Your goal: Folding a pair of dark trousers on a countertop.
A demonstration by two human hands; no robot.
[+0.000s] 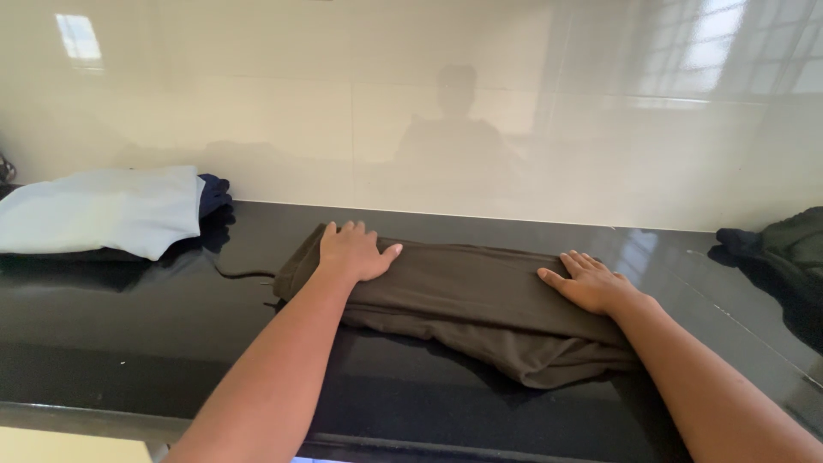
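Note:
A dark brown garment (467, 291) lies folded into a long strip across the black glossy countertop (129, 334). My left hand (351, 250) rests flat on its left end, fingers spread and pointing toward the wall. My right hand (587, 281) lies flat on its right part, palm down. Neither hand grips the cloth. A loose edge of the garment sticks out at the lower right, near my right forearm.
A folded light blue cloth (103, 210) lies at the back left with a dark blue cloth (214, 193) behind it. A dark green garment (793, 244) is heaped at the far right. A glossy cream tiled wall (429, 103) backs the counter.

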